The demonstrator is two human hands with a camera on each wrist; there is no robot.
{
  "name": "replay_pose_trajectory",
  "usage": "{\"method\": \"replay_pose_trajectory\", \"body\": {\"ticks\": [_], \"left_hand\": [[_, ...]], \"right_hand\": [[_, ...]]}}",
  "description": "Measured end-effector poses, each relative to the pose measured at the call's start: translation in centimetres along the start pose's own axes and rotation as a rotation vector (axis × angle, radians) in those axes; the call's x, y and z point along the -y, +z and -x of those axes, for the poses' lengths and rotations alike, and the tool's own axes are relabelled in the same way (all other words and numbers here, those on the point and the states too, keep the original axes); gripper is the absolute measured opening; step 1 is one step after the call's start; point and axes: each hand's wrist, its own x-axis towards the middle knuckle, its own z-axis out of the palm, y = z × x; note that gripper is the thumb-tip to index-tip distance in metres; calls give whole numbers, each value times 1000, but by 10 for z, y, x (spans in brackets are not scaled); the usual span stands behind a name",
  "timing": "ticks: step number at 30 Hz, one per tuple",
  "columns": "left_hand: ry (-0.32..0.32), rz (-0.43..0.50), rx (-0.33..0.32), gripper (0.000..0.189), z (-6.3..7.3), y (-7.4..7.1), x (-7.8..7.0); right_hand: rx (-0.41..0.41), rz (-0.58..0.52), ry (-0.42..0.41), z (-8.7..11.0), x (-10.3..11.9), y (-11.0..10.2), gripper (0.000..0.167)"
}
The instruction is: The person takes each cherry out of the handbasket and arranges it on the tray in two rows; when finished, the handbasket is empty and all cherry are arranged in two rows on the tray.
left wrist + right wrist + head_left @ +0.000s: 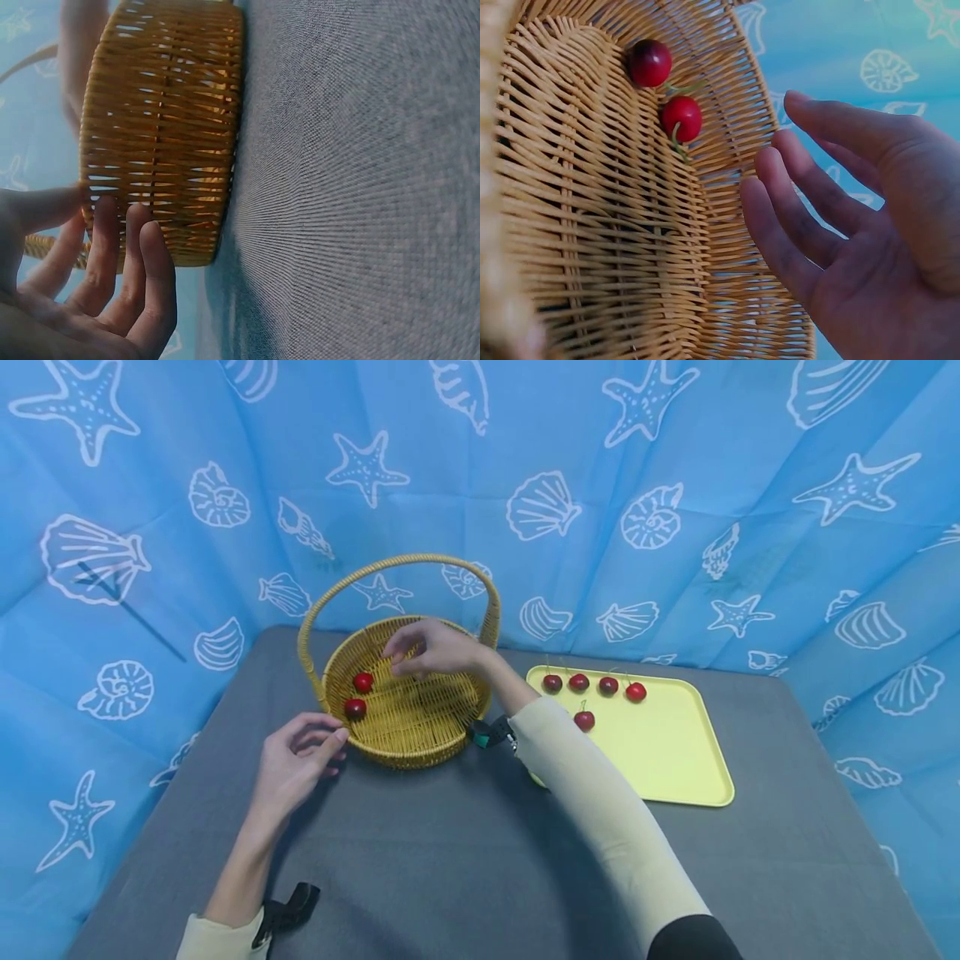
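Note:
A round wicker basket (408,752) with a tall arched handle stands on the grey table. My left hand (300,760) is at its near left edge, pinching the rim between thumb and fingers; in the left wrist view the fingertips (154,232) lie along the woven outer wall. Over the inside of the basket hovers my right hand (438,647), fingers loosely bent and apart, nothing between them in the right wrist view. Two cherries lie at the left inside the basket: a dark red cherry (649,63) and a brighter cherry (682,118) with a green stem.
To the right of the basket is a yellow tray (660,760) with several cherries along its far and left part, among them a cherry (584,720) beside my right sleeve. A blue curtain (465,468) with shell and starfish prints hangs behind the table.

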Motion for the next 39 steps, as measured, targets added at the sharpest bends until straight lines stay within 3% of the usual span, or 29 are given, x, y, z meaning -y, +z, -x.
{"method": "replay_pose_trajectory", "body": {"ticks": [8,16,25,39], "left_hand": [[14,17,8,38,0,1,1],[-1,8,7,38,0,1,-2],[18,22,4,37,-1,2,3],[30,28,2,37,0,1,2]], "right_hand": [[-38,43,-13,-20,-13,10,34],[-26,70,61,-33,-19,25,36],[42,-78,185,-36,-24,41,49],[148,-190,206,-41,-21,49,57]]}}
